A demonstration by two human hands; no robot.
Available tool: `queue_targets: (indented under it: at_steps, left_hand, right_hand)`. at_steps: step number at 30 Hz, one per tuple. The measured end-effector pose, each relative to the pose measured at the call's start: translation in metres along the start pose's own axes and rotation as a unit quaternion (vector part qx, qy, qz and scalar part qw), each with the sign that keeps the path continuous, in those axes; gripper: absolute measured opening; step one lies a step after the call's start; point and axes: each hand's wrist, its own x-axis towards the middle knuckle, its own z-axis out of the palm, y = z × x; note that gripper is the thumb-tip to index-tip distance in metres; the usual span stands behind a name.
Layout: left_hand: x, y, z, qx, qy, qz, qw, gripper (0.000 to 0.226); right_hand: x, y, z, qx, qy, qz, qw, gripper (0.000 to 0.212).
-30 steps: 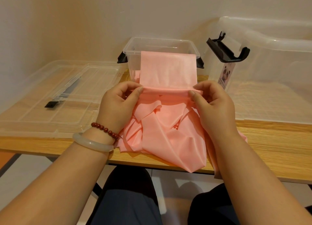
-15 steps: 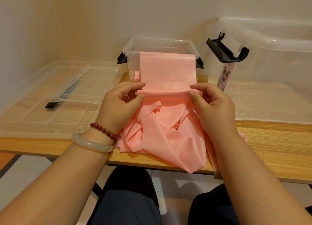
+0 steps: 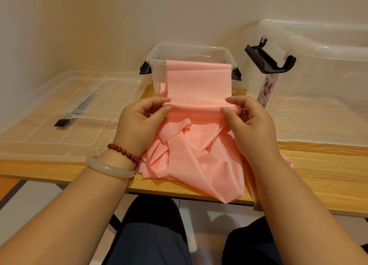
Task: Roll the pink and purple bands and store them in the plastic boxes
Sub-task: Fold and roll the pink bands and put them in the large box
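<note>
1. Head view, surface: a pale wooden table (image 3: pixel 318 169) stands against a cream wall (image 3: pixel 99 25). A clear lid (image 3: pixel 59 115) lies flat on its left part.
2. Boxes: a small clear box (image 3: pixel 189 45) with black side latches stands at centre rear. A large clear box (image 3: pixel 328 75) stands just beside it on the right, with a black latch (image 3: pixel 266 59) raised.
3. Pink band (image 3: pixel 199 81): one flat length hangs over the small box's front rim and runs down to a tight roll (image 3: pixel 195 110) held just above the table. The loose remainder (image 3: pixel 189 155) lies heaped on the table, and one fold hangs past the near edge.
4. Left hand (image 3: pixel 139 121): curled, pinching the roll's left end, forefinger on top and thumb on the near side.
5. Right hand (image 3: pixel 251 121): curled, pinching the right end in the same way.
6. Pose: both forearms reach forward from the bottom corners, with the wrists over the heap. The left wrist bears a red bead bracelet (image 3: pixel 123 151) and a pale bangle (image 3: pixel 107 168).
</note>
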Motion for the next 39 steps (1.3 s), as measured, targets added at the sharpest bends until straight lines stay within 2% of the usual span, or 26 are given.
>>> queue_targets:
  at_steps: [10, 18, 22, 27, 30, 35, 39]
  left_hand:
    - [0.0005, 0.0022, -0.0003, -0.018, -0.015, 0.016, 1.000, 0.024]
    - [-0.0017, 0.0033, 0.0011, -0.007, 0.017, 0.003, 1.000, 0.017]
    - [-0.0018, 0.0035, 0.0006, -0.006, 0.010, -0.002, 1.000, 0.015]
    - [-0.0012, 0.0045, 0.0007, -0.053, -0.001, -0.007, 0.999, 0.024]
    - [-0.0025, 0.0049, 0.0008, -0.049, 0.004, -0.007, 0.999, 0.016]
    - [-0.0019, 0.0018, 0.0000, -0.015, 0.004, -0.010, 1.000, 0.022]
    - [-0.0010, 0.0004, -0.0002, 0.010, 0.012, -0.010, 1.000, 0.015]
  right_hand:
    - [0.0006, -0.0023, -0.0001, 0.014, -0.003, 0.024, 1.000, 0.015]
    - [-0.0029, -0.0017, 0.0001, 0.066, -0.010, 0.034, 0.997, 0.022]
    - [-0.0015, -0.0021, -0.0005, 0.068, 0.013, 0.037, 0.997, 0.014]
    - [-0.0020, -0.0033, -0.0008, 0.057, 0.025, 0.031, 0.998, 0.011]
    - [-0.0021, -0.0038, -0.0017, 0.078, 0.026, 0.032, 0.996, 0.011]
    - [-0.0016, -0.0012, -0.0018, 0.050, -0.005, 0.034, 0.998, 0.022]
    - [0.0001, -0.0009, -0.0009, 0.035, 0.028, 0.022, 0.999, 0.011]
